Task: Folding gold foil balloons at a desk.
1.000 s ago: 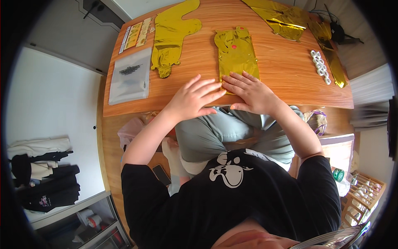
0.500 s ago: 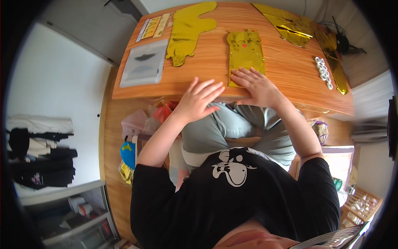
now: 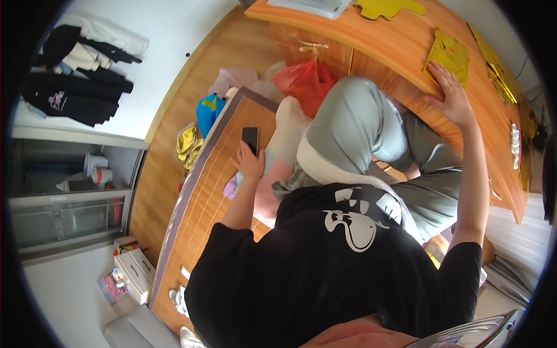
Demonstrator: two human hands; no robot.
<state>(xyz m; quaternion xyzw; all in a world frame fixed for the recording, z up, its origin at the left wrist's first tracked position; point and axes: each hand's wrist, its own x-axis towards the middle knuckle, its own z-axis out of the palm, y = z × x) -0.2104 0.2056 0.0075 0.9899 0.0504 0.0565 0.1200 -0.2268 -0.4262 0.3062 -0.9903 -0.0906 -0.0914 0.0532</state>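
My left hand (image 3: 250, 165) is down at my left side, its thumb and fingers around the lower end of a black smartphone (image 3: 249, 138). The phone lies on a brown slatted mat (image 3: 200, 191). At the desk's near edge, my right hand (image 3: 454, 100) is spread flat, fingertips resting on a flat piece of gold foil (image 3: 451, 55) that looks like an uninflated balloon. Another flat gold foil shape (image 3: 387, 8) is partly cut off at the top of the view, beside a clear plastic sleeve (image 3: 316, 6).
The wooden desk (image 3: 400, 66) runs along the upper right. White rings (image 3: 515, 145) and more gold foil (image 3: 493, 69) lie on its right part. A red plastic bag (image 3: 304, 81) hangs by the cabinet handle. Blue and gold packages (image 3: 188, 145) sit on the floor beyond the mat.
My view has swung left and down. My left hand has moved from the desk edge to the phone at my side. My right hand stays on the gold foil.
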